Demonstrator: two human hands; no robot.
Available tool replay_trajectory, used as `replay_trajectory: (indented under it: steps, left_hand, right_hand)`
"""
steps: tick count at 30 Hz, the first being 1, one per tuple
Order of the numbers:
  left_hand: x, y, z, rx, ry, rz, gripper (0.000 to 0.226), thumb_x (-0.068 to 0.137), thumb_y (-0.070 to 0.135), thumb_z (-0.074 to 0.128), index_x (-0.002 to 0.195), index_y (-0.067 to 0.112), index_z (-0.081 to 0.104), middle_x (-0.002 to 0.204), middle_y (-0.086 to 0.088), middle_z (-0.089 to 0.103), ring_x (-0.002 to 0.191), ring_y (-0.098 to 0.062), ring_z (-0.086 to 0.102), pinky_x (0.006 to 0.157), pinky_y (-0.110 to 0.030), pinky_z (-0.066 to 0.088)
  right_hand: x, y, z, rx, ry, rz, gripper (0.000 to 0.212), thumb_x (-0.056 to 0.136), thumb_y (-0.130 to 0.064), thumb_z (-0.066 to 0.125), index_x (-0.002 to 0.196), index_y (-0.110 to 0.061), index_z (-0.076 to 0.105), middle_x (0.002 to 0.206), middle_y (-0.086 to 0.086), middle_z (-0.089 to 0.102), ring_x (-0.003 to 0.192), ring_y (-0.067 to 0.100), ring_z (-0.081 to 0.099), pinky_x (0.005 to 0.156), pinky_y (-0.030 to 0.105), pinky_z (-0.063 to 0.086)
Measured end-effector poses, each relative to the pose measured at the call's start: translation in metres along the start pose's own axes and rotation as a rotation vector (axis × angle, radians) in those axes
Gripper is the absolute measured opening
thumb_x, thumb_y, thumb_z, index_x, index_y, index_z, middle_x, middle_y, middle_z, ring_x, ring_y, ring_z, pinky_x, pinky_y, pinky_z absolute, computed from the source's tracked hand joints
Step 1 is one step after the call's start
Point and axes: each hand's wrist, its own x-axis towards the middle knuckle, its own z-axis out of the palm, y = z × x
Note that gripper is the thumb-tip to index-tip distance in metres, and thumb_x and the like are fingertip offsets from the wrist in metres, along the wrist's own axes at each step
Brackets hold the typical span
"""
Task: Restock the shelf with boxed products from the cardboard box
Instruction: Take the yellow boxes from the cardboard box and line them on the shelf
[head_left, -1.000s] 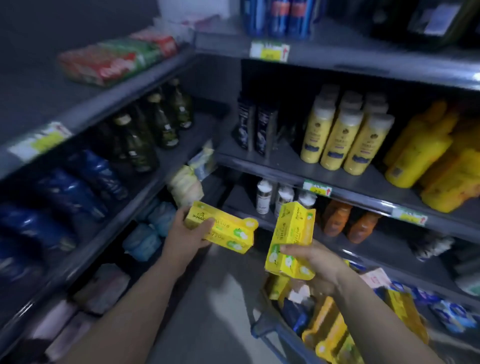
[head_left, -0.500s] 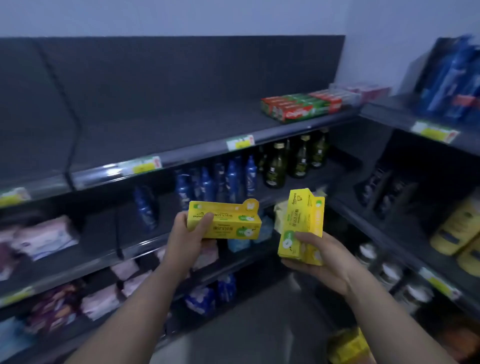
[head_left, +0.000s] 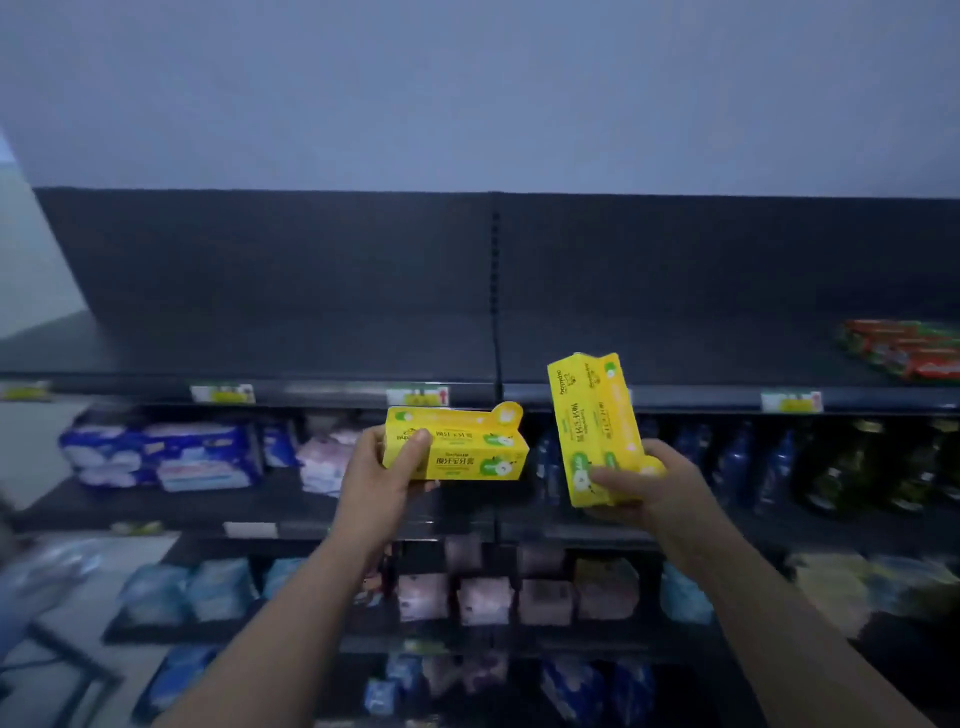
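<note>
My left hand (head_left: 382, 480) grips a yellow box (head_left: 460, 444) by its left end and holds it lying level. My right hand (head_left: 652, 483) grips a second yellow box (head_left: 592, 426) from below, and this one stands almost upright, tilted a little to the left. Both boxes hang in the air in front of the dark top shelf (head_left: 311, 348), just below its front edge. That shelf is bare except for red and green boxes (head_left: 906, 351) at its far right. The cardboard box is out of sight.
The second shelf carries blue and white packs (head_left: 166, 457) at the left and blue bottles (head_left: 748, 467) and dark green bottles (head_left: 857, 467) at the right. Lower shelves hold pink packs (head_left: 488, 597) and pale blue packs (head_left: 192, 587). Price tags (head_left: 418, 396) line the shelf edges.
The view has swung left and up from the corner shelves to the top shelf. Both hands have risen with their yellow boxes, still held the same way.
</note>
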Motion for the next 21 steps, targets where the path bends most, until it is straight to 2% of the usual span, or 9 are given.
replay_trajectory:
  steps: [3, 4, 7, 10, 11, 13, 16, 19, 21]
  left_hand:
    - [0.016, 0.013, -0.064, 0.044, 0.074, 0.027, 0.036, 0.089, 0.030, 0.063, 0.111, 0.005, 0.050, 0.101, -0.009, 0.065, 0.085, -0.023, 0.068, 0.072, -0.040, 0.060]
    - [0.021, 0.018, -0.083, 0.050, 0.094, 0.036, 0.036, 0.089, 0.029, 0.064, 0.112, 0.004, 0.050, 0.101, -0.008, 0.065, 0.083, -0.021, 0.068, 0.071, -0.040, 0.060]
    - [0.037, 0.029, -0.139, 0.046, 0.161, 0.070, 0.031, 0.089, 0.025, 0.065, 0.109, 0.005, 0.053, 0.103, -0.008, 0.065, 0.084, -0.015, 0.067, 0.063, -0.023, 0.057]
    - [0.054, 0.038, -0.193, 0.034, 0.212, 0.074, 0.025, 0.086, 0.028, 0.068, 0.101, 0.012, 0.056, 0.101, -0.009, 0.069, 0.086, -0.021, 0.071, 0.074, -0.039, 0.060]
    - [0.058, 0.040, -0.210, 0.027, 0.228, 0.079, 0.023, 0.086, 0.028, 0.067, 0.100, 0.012, 0.056, 0.100, -0.009, 0.069, 0.083, -0.020, 0.071, 0.072, -0.040, 0.060]
    - [0.065, 0.043, -0.237, 0.024, 0.269, 0.096, 0.021, 0.088, 0.027, 0.065, 0.100, 0.011, 0.057, 0.095, -0.007, 0.070, 0.075, -0.016, 0.071, 0.064, -0.033, 0.059]
    - [0.075, 0.045, -0.271, 0.029, 0.314, 0.106, 0.024, 0.088, 0.027, 0.066, 0.103, 0.010, 0.059, 0.093, -0.009, 0.070, 0.072, -0.017, 0.070, 0.060, -0.029, 0.058]
    - [0.092, 0.044, -0.300, 0.017, 0.343, 0.104, 0.023, 0.087, 0.026, 0.067, 0.103, 0.010, 0.061, 0.096, -0.010, 0.071, 0.077, -0.018, 0.071, 0.060, -0.028, 0.058]
    - [0.107, 0.043, -0.315, 0.000, 0.359, 0.099, 0.023, 0.087, 0.023, 0.067, 0.103, 0.009, 0.061, 0.098, -0.010, 0.071, 0.082, -0.021, 0.072, 0.061, -0.027, 0.058]
  right_hand:
    - [0.012, -0.006, 0.069, 0.038, -0.046, -0.032, 0.034, 0.074, 0.000, 0.077, 0.103, -0.005, 0.060, 0.095, 0.015, 0.073, 0.083, 0.033, 0.072, 0.066, 0.041, 0.060]
    - [0.016, -0.007, 0.091, 0.055, -0.051, -0.041, 0.032, 0.075, 0.000, 0.077, 0.102, -0.006, 0.061, 0.095, 0.014, 0.074, 0.082, 0.032, 0.072, 0.063, 0.038, 0.060]
    - [0.023, -0.012, 0.152, 0.091, -0.084, -0.066, 0.030, 0.077, -0.002, 0.075, 0.104, -0.004, 0.061, 0.096, 0.014, 0.073, 0.082, 0.030, 0.072, 0.061, 0.034, 0.059]
    - [0.030, -0.012, 0.206, 0.128, -0.123, -0.083, 0.028, 0.079, -0.002, 0.073, 0.104, -0.005, 0.063, 0.096, 0.012, 0.074, 0.078, 0.026, 0.072, 0.063, 0.035, 0.058]
    - [0.033, -0.012, 0.223, 0.135, -0.136, -0.087, 0.025, 0.079, -0.002, 0.073, 0.102, -0.005, 0.064, 0.095, 0.012, 0.074, 0.077, 0.025, 0.071, 0.066, 0.037, 0.058]
    - [0.037, -0.011, 0.254, 0.136, -0.159, -0.085, 0.018, 0.081, -0.003, 0.072, 0.096, -0.006, 0.064, 0.093, 0.013, 0.074, 0.075, 0.026, 0.070, 0.069, 0.040, 0.058]
    - [0.047, -0.010, 0.294, 0.113, -0.198, -0.079, 0.013, 0.082, -0.004, 0.071, 0.093, -0.007, 0.065, 0.089, 0.011, 0.075, 0.071, 0.023, 0.072, 0.060, 0.033, 0.056]
    - [0.061, -0.011, 0.327, 0.118, -0.238, -0.061, 0.015, 0.083, -0.003, 0.071, 0.095, -0.006, 0.063, 0.084, 0.007, 0.076, 0.067, 0.020, 0.072, 0.052, 0.027, 0.055]
    - [0.075, -0.012, 0.347, 0.115, -0.260, -0.055, 0.017, 0.082, -0.004, 0.071, 0.098, -0.005, 0.063, 0.084, 0.007, 0.076, 0.070, 0.022, 0.073, 0.054, 0.029, 0.056]
